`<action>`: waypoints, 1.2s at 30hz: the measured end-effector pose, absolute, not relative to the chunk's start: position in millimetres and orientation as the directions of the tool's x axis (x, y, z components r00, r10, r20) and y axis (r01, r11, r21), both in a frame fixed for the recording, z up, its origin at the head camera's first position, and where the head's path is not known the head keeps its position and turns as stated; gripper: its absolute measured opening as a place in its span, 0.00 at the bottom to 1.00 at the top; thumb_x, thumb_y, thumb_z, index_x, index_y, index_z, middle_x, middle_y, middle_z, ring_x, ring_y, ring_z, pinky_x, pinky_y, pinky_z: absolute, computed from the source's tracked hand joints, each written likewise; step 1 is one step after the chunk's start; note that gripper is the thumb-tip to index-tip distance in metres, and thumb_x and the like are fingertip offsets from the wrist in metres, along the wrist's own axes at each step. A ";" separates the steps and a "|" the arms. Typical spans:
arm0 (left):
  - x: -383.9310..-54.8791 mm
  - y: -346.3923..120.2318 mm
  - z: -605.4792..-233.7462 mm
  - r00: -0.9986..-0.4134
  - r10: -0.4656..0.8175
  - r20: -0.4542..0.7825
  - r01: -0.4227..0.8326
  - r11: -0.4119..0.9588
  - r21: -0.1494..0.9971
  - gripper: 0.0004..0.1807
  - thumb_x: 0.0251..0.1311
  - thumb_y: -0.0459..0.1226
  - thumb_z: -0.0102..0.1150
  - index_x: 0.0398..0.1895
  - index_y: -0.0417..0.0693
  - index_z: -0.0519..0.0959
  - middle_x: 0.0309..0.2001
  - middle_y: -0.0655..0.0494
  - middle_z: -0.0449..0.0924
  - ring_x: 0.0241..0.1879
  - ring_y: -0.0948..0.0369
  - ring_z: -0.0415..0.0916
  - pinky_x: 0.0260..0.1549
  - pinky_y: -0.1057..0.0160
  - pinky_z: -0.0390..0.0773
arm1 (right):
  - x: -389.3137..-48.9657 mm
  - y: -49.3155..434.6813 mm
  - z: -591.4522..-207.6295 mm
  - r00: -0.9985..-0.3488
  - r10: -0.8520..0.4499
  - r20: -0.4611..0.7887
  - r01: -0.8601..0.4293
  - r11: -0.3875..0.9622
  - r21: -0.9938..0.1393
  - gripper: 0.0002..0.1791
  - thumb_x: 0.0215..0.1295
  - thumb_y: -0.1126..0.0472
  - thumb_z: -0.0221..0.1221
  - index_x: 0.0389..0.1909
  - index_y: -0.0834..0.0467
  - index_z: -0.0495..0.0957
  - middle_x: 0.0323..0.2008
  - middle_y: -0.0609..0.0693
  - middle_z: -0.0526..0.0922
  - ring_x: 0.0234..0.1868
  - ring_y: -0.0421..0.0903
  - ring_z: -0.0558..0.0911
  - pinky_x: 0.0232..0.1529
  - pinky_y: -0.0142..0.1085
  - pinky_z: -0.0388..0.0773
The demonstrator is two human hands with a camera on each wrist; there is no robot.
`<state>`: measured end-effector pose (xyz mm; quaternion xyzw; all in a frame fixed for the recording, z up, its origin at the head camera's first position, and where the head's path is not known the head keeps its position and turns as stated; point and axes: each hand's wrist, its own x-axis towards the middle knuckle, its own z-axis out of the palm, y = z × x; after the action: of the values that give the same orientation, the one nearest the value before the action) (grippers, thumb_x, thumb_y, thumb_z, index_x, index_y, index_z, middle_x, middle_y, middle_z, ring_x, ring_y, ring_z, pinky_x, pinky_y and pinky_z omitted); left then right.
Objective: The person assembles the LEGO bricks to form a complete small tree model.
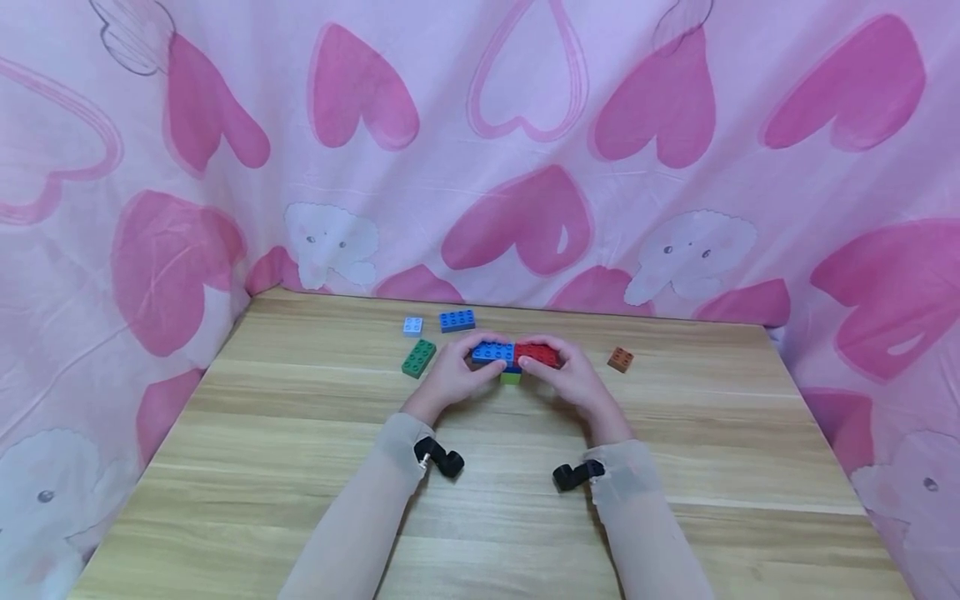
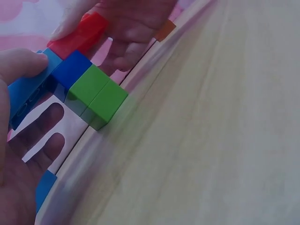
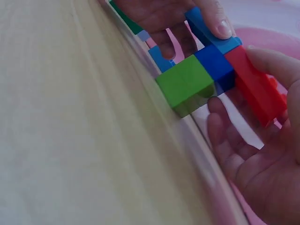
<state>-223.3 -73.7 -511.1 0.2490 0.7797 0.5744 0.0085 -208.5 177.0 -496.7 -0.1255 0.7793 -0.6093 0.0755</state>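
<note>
A small tower of toy building bricks stands on the table between the two hands. Its base is light green, with a seam across it in the left wrist view, and a dark blue brick sits on that. On top, a blue brick and a red brick lie end to end, overhanging to left and right. My left hand grips the blue brick, thumb along its near side. The right hand holds the red brick the same way. Fingers partly cover both bricks' far sides.
Left of the tower lie a dark green brick, a pale blue brick and another blue brick. An orange-brown brick lies to the right. A pink heart-patterned curtain hangs behind the wooden table.
</note>
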 end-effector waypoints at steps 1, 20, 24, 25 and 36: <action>-223.6 -74.0 -511.5 -0.876 0.398 0.274 0.381 0.219 0.898 0.18 0.73 0.42 0.72 0.64 0.56 0.85 0.64 0.59 0.84 0.63 0.55 0.80 0.66 0.47 0.82 | -208.8 176.7 -498.4 -0.958 -0.283 0.036 -0.100 0.213 -0.972 0.22 0.76 0.53 0.71 0.66 0.53 0.84 0.62 0.56 0.84 0.58 0.54 0.81 0.57 0.40 0.81; -225.0 -69.8 -513.4 -0.873 0.386 0.298 0.407 0.240 0.881 0.20 0.73 0.41 0.72 0.66 0.56 0.86 0.66 0.57 0.83 0.67 0.56 0.77 0.68 0.49 0.80 | -213.6 177.0 -516.3 -0.977 -0.210 0.031 -0.042 0.045 -0.998 0.26 0.69 0.63 0.75 0.66 0.60 0.81 0.62 0.58 0.84 0.59 0.50 0.84 0.58 0.34 0.83; -224.5 -69.4 -512.9 -0.877 0.384 0.289 0.401 0.253 0.881 0.20 0.74 0.42 0.72 0.67 0.57 0.85 0.66 0.57 0.83 0.67 0.55 0.78 0.67 0.49 0.80 | -214.1 176.9 -517.1 -0.977 -0.212 0.021 -0.029 0.035 -0.999 0.27 0.69 0.63 0.75 0.67 0.60 0.81 0.63 0.57 0.85 0.59 0.50 0.85 0.60 0.34 0.83; -224.3 -69.4 -512.8 -0.878 0.383 0.288 0.399 0.255 0.881 0.20 0.74 0.42 0.72 0.67 0.57 0.85 0.67 0.57 0.83 0.67 0.55 0.78 0.67 0.49 0.80 | -214.2 176.9 -517.3 -0.977 -0.214 0.018 -0.026 0.033 -0.999 0.27 0.70 0.63 0.75 0.67 0.60 0.80 0.63 0.57 0.85 0.59 0.50 0.85 0.60 0.34 0.83; -224.6 -70.4 -513.0 -0.878 0.384 0.287 0.398 0.251 0.882 0.21 0.74 0.42 0.72 0.67 0.57 0.84 0.67 0.58 0.83 0.66 0.55 0.78 0.66 0.49 0.82 | -215.4 176.2 -518.0 -0.974 -0.227 0.001 -0.009 0.034 -0.999 0.28 0.69 0.61 0.75 0.68 0.60 0.79 0.64 0.58 0.84 0.60 0.50 0.84 0.60 0.33 0.83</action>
<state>-224.6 -70.4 -513.0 0.2473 0.7909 0.5597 -0.0064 -215.4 176.2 -518.0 -0.0825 0.7148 -0.6899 0.0792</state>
